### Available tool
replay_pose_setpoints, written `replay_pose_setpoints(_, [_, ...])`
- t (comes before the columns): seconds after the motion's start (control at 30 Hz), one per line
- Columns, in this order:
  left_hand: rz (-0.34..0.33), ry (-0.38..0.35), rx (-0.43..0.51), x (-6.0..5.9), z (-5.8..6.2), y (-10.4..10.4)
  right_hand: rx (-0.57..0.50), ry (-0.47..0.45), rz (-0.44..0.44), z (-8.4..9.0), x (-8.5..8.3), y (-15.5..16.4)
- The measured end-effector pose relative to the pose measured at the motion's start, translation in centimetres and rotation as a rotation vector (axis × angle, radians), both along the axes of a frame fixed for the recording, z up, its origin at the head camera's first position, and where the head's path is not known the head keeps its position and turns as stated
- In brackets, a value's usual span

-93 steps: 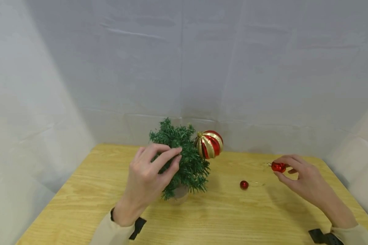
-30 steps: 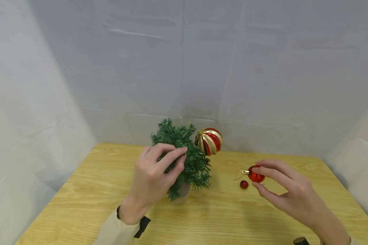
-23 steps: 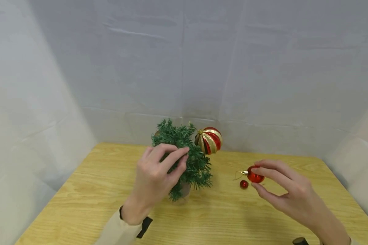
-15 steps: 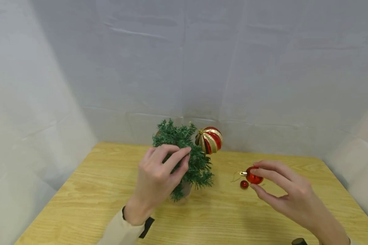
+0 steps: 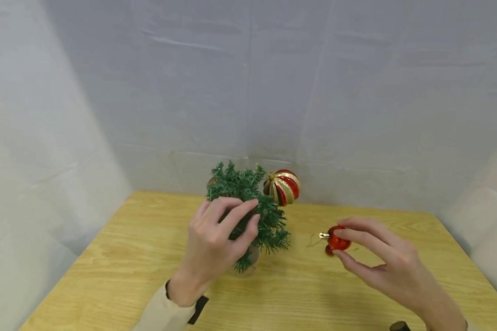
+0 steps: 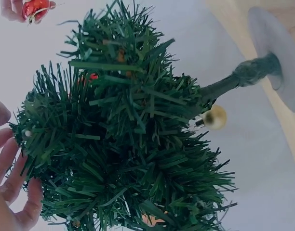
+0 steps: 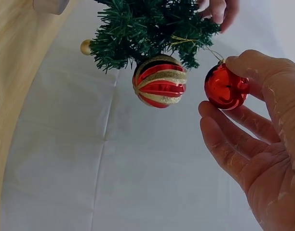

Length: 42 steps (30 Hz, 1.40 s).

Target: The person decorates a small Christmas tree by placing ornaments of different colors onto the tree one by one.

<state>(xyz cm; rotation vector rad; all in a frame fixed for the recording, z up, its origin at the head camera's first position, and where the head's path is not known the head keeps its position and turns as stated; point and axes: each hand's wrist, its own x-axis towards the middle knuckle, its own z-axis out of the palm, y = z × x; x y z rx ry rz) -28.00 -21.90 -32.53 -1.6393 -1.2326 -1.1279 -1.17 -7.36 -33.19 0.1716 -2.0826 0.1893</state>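
A small artificial Christmas tree [image 5: 269, 225] stands on the table. My left hand [image 5: 217, 236] is at its near side, thumb and index fingertip apart; in the left wrist view the fingers [image 6: 12, 183] lie at the edge of the green needles. My right hand [image 5: 381, 257] pinches a shiny red bauble [image 7: 225, 86] between thumb and fingers, to the right of the tree. Its gold cap [image 5: 324, 235] and thin loop point toward the tree. A striped red and gold bauble [image 5: 285, 186] hangs at the tree's right side.
A smaller red bauble [image 5: 329, 251] lies on the wooden table [image 5: 306, 294], partly covered by the held one. A little gold ball [image 6: 215, 118] hangs low on the tree. The tree has a pale round base [image 6: 263, 38]. White sheeting [image 5: 356, 115] surrounds the table.
My right hand has carried the red bauble left, toward the tree. The left hand has shifted slightly right, the tree moving a little too. Its thumb has parted from the index fingertip.
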Motion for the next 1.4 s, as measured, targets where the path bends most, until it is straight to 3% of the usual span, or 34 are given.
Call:
replay_pose_setpoints(0.3, [-0.073, -0.007, -0.029, 0.6, -0.7, -0.7, 0.0, -0.004, 0.032, 0.0, -0.4, -0.4])
replay_pose_setpoints(0.73, [-0.203, 0.046, -0.138, 3.0, -2.0, -0.8, 0.001, -0.027, 0.052, -0.1, -1.0, -1.6])
replay_pose_setpoints(1.03, [-0.227, 0.039, -0.158, 3.7, -2.5, -0.6, -0.007, -0.042, 0.059, -0.3, -1.3, -2.1])
replay_pose_setpoints(1.4, [-0.196, 0.033, -0.149, 3.8, -2.6, -0.7, 0.006, -0.04, 0.086, -0.3, -1.6, -2.5])
